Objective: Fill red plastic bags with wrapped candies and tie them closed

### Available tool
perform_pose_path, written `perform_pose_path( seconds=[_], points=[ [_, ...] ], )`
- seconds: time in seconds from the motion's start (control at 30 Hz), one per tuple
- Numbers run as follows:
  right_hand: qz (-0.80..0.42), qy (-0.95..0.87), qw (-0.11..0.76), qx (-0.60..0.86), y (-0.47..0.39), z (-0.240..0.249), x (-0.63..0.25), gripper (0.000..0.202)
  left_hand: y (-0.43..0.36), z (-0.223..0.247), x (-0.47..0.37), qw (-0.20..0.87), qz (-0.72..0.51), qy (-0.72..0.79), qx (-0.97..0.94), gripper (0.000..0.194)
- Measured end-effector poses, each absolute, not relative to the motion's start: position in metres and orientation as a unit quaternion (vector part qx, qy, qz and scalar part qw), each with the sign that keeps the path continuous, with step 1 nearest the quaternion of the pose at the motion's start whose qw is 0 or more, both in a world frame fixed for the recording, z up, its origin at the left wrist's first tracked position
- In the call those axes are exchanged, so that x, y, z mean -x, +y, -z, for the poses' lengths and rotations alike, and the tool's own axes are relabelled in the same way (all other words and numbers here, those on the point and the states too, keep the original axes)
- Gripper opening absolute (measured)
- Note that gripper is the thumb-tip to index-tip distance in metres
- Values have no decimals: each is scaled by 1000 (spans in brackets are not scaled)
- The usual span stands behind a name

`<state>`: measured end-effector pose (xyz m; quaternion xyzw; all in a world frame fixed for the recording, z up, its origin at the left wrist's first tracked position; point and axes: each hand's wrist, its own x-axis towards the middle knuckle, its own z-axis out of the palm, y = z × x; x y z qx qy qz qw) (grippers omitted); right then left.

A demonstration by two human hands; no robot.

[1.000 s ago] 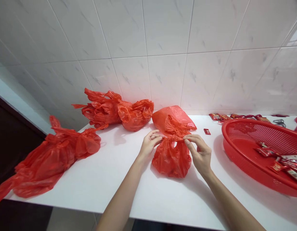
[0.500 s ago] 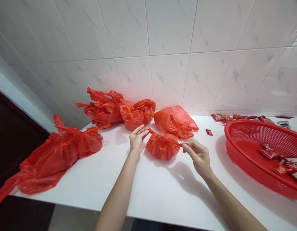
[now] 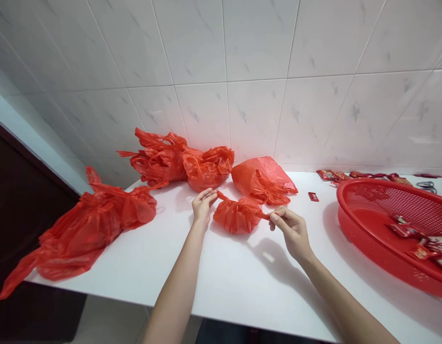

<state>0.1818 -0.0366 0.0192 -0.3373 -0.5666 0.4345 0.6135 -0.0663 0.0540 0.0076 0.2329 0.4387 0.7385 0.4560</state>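
Note:
A small, bulging red plastic bag (image 3: 237, 217) is stretched between my two hands just over the white table (image 3: 221, 286). My left hand (image 3: 202, 206) pinches one twisted end of it at the upper left. On the other side, my right hand (image 3: 291, 227) grips the opposite twisted end between thumb and fingers. The bag's top is gathered, and its contents are hidden by the red plastic. Right behind it lies a flatter red bag (image 3: 264, 177), and a tied red bag (image 3: 209, 167) sits behind my left hand.
More red bags stand at the back left (image 3: 161, 160) and along the left edge (image 3: 88, 229). To the right is a red mesh basket (image 3: 364, 248) with several small packets inside. One loose packet (image 3: 313, 196) lies near it; scissors (image 3: 426, 185) and more packets line the tiled wall.
My hands have drawn the bag's two ends slightly farther apart, and the bag sits a little higher and more to the left. The whole view has shifted slightly.

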Motion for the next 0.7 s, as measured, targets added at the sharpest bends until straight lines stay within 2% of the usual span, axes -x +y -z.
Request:
perform_pose_path(
  seconds=[0.13, 0.27, 0.5, 0.7],
  points=[
    [-510, -487, 631, 324, -31, -20, -181, 29, 43, -20, 59, 497, -722, 392, -278, 30],
    [-568, -437, 625, 310, -28, -21, -177, 33, 22, -36, 35, 540, -661, 305, -422, 27],
    [-560, -469, 607, 313, -28, -19, -176, 32, -7, -33, -7, 491, -533, 307, -617, 30],
    [-554, -490, 602, 300, -29, -16, -177, 19, -10, -26, -15, 443, -522, 348, -640, 20]
  ],
)
